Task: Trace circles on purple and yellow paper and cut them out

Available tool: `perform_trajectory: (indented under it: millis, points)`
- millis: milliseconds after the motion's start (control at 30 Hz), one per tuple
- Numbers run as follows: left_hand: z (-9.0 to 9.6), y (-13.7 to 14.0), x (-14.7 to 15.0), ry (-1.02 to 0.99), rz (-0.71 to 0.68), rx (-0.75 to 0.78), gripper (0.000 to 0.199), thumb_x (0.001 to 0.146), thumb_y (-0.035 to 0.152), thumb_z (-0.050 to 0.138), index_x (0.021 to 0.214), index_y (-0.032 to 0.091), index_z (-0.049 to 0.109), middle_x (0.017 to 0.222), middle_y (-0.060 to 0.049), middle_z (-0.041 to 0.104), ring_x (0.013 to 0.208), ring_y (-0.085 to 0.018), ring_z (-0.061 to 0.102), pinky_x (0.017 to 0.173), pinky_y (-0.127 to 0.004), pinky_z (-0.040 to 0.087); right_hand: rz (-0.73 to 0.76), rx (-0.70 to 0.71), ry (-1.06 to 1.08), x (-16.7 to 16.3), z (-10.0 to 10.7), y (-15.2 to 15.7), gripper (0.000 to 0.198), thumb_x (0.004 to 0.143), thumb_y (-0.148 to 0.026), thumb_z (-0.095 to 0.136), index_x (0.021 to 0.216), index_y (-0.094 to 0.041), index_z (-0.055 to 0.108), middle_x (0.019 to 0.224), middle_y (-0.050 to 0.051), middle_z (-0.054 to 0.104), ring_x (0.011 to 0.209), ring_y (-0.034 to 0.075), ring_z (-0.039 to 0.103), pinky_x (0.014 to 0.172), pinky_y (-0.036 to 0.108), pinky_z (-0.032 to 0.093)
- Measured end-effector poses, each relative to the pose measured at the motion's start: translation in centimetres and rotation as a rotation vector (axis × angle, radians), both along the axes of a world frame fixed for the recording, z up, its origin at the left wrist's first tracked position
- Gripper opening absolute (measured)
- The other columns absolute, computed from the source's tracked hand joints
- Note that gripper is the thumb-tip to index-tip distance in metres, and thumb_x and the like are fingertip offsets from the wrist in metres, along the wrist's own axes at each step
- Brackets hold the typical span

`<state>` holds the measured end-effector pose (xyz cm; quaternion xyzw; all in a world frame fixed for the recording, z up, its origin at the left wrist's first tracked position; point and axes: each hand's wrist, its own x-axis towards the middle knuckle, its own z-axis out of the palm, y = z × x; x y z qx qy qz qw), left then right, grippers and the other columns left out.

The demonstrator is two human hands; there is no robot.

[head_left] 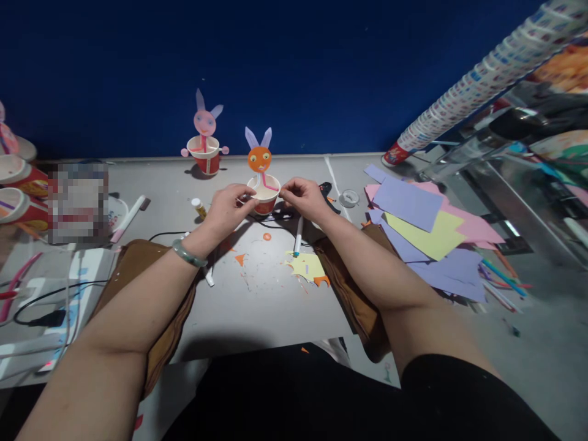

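A red and white paper cup (265, 207) stands upright between my hands. From it rises an orange paper rabbit head (260, 160) with pale purple ears and stuck-on eyes. A pink straw (269, 181) bends inside the cup toward its right rim. My left hand (232, 208), with a jade bangle at the wrist, grips the cup's left side between thumb and fingers. At the right rim, my right hand (303, 197) is pinched closed; whatever is between its fingertips is too small to make out. Behind to the left stands a similar cup with a pink rabbit head (204, 123).
Orange and yellow paper scraps (309, 267) and a white marker (298, 237) lie before the cup. A small glue bottle (198, 208) is at left, a tape roll (349, 198) at right. Coloured paper sheets (408, 202) and a long cup stack (478, 79) occupy the right; a power strip (85, 275) lies left.
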<state>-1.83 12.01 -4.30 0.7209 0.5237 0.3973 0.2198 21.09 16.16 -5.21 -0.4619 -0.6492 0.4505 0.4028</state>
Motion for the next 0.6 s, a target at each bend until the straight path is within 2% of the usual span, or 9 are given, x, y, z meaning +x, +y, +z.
perform_trajectory:
  millis: [133,233,400,500,600]
  points:
    - [0.0,0.0,0.0,0.008,-0.005,-0.009,0.018,0.086,0.029,0.070,0.099,0.017,0.075,0.105,-0.008,0.077,0.080,-0.015,0.068,0.078,-0.029,0.057,-0.015,-0.014,0.012,0.4,0.2,0.4,0.035,0.074,-0.050,0.078,0.085,-0.019,0.065,0.073,0.000,0.069,0.056,0.011,0.058,0.056,0.026,0.049]
    - [0.0,-0.1,0.0,0.037,-0.010,0.012,0.017,0.087,0.026,0.069,0.101,0.017,0.074,0.105,-0.008,0.076,0.082,-0.015,0.068,0.079,-0.029,0.058,-0.100,0.009,0.051,1.0,0.3,0.8,0.040,0.077,-0.054,0.077,0.091,-0.020,0.062,0.077,0.000,0.070,0.056,0.010,0.057,0.059,0.026,0.052]
    - [-0.1,-0.2,0.0,0.067,-0.023,0.044,0.018,0.087,0.021,0.070,0.104,0.016,0.074,0.108,-0.009,0.076,0.083,-0.014,0.068,0.078,-0.028,0.058,-0.242,0.119,0.073,1.7,1.1,0.9,0.029,0.082,-0.046,0.073,0.088,-0.022,0.059,0.075,-0.001,0.066,0.056,0.009,0.056,0.059,0.026,0.052]
    - [-0.2,-0.3,0.0,0.070,-0.038,0.054,0.022,0.088,0.021,0.070,0.108,0.015,0.073,0.110,-0.010,0.075,0.087,-0.016,0.069,0.081,-0.029,0.059,-0.175,0.172,0.071,1.8,2.3,-0.1,0.023,0.082,-0.041,0.072,0.085,-0.022,0.060,0.069,-0.003,0.063,0.053,0.009,0.054,0.056,0.025,0.049]
    - [-0.2,-0.3,0.0,0.093,-0.041,0.049,0.025,0.089,0.023,0.069,0.113,0.016,0.072,0.115,-0.010,0.075,0.093,-0.017,0.070,0.084,-0.031,0.059,0.035,0.165,0.003,1.6,3.6,-1.8,0.021,0.081,-0.039,0.072,0.083,-0.020,0.064,0.066,-0.002,0.062,0.054,0.009,0.051,0.054,0.025,0.044]
